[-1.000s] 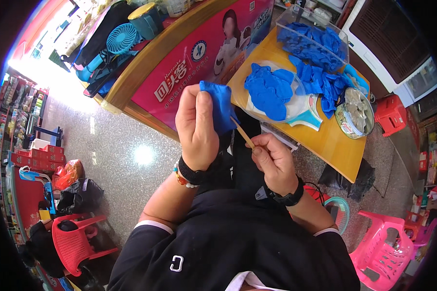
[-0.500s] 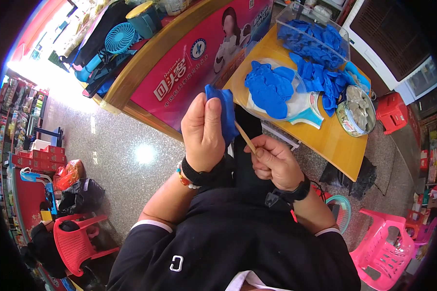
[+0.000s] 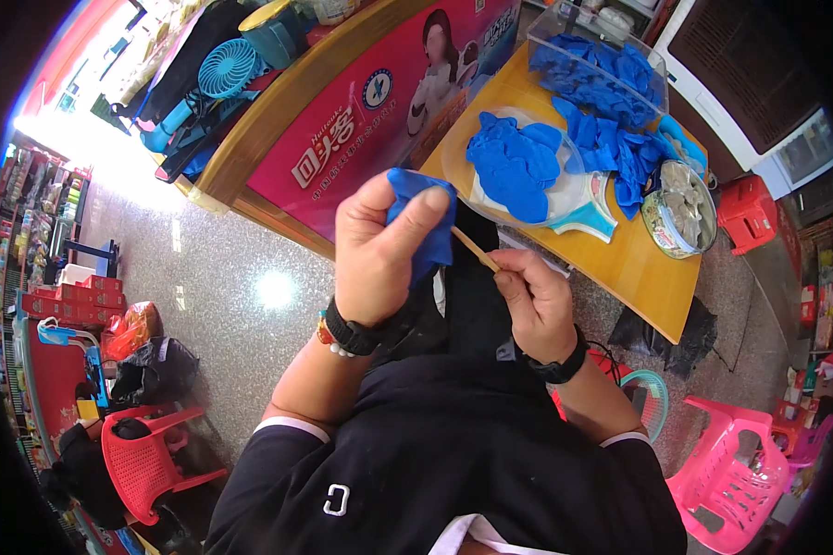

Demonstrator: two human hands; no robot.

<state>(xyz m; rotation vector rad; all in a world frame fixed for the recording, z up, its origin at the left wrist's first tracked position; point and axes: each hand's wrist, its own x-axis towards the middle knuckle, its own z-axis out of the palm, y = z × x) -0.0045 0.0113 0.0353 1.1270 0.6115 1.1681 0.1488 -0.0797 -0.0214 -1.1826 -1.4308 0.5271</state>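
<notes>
My left hand (image 3: 375, 259) is raised in front of my chest, its thumb and fingers closed on a small blue fabric piece (image 3: 435, 242). A thin wooden stick (image 3: 476, 248) is pinched between the thumb and fingers of my right hand (image 3: 539, 303). The stick's far end meets the fabric's edge; whether it goes inside, I cannot tell. Beyond my right hand, a pile of similar blue fabric pieces (image 3: 512, 165) lies on a clear round lid or plate (image 3: 572, 165). More blue pieces (image 3: 611, 148) lie loose beside it.
The wooden table (image 3: 634, 277) also bears a clear plastic bin (image 3: 662, 69) of blue pieces and a round tin (image 3: 662, 222) with greyish contents. A pink-fronted counter (image 3: 287, 157) stands ahead. Pink (image 3: 736, 462) and red (image 3: 143, 467) plastic chairs stand on either side.
My left hand has tilted and shifted slightly left, with its thumb now across the fabric. My right hand has moved slightly right and its grip on the stick has changed.
</notes>
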